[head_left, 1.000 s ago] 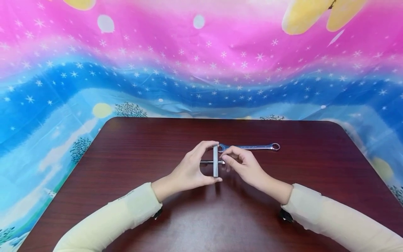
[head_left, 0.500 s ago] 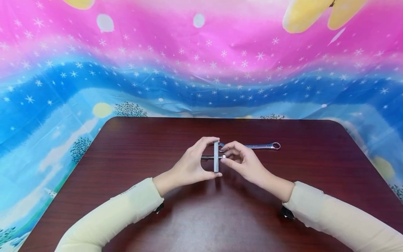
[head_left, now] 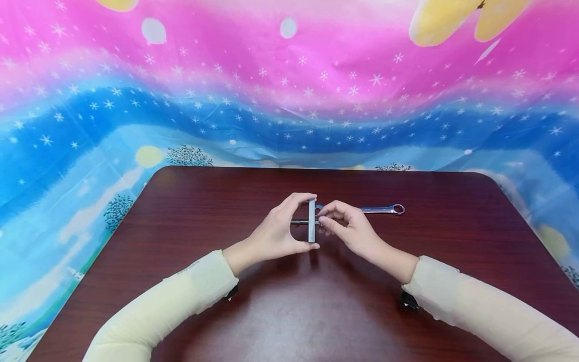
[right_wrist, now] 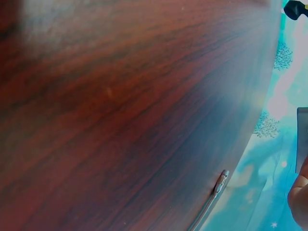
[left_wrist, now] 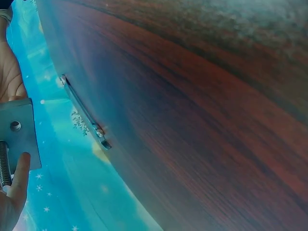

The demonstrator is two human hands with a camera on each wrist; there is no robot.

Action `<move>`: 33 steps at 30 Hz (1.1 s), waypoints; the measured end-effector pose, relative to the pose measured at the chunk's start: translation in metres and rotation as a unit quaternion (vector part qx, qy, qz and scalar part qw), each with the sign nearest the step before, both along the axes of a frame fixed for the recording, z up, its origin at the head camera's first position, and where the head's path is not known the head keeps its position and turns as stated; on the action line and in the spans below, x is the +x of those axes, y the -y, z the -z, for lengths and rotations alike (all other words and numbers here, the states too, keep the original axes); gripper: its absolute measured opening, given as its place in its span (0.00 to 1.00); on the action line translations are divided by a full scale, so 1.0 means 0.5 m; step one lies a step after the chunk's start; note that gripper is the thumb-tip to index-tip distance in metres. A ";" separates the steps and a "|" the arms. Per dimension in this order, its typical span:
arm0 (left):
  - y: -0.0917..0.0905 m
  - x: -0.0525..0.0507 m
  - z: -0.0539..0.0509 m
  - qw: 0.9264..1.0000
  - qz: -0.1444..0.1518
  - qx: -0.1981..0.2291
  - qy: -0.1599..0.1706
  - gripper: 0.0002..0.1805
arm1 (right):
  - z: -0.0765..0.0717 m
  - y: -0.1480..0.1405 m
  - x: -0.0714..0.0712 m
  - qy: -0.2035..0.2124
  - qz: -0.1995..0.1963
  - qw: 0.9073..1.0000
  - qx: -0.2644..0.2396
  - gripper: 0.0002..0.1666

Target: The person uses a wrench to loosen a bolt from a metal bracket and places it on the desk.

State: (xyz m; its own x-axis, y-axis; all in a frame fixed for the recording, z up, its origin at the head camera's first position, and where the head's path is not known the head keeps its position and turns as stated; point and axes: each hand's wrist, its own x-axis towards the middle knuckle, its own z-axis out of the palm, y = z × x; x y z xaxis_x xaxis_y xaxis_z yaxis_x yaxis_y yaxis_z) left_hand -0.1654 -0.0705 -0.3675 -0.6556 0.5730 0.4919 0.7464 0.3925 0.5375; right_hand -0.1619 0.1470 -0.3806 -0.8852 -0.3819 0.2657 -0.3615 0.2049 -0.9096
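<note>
Between its thumb and fingers my left hand [head_left: 271, 231] grips a grey metal plate [head_left: 311, 221] by its two ends, upright above the table. A threaded bolt [head_left: 299, 221] passes through the plate, its shaft sticking out on the left side. My right hand [head_left: 353, 229] pinches the bolt's end at the plate's right face; its fingertips hide that end. In the left wrist view the plate [left_wrist: 19, 132] shows a hole, with the bolt's thread [left_wrist: 4, 163] below it. Only an edge of the plate [right_wrist: 302, 139] shows in the right wrist view, beside the right hand [right_wrist: 299, 202].
A combination wrench [head_left: 382, 209] lies on the dark red wooden table [head_left: 217, 201] behind the right hand, its left part partly covered by the fingers. A pink and blue patterned cloth [head_left: 253, 75] hangs behind the table.
Both hands and the plate have shifted slightly up in the head view. The right fingers have changed position around the bolt's end, now covering the part that showed half a second ago.
</note>
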 end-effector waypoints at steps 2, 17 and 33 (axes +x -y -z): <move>0.002 0.000 0.000 1.000 -0.002 -0.003 0.001 0.53 | 0.000 0.000 0.000 -0.004 0.001 1.000 0.000 0.13; 0.005 0.001 0.001 1.000 -0.007 -0.006 0.003 0.52 | -0.001 -0.017 -0.011 0.017 -0.044 0.999 0.024 0.12; 0.005 0.005 0.002 1.000 -0.008 -0.008 0.012 0.52 | -0.001 -0.009 -0.007 -0.003 -0.036 0.999 0.030 0.19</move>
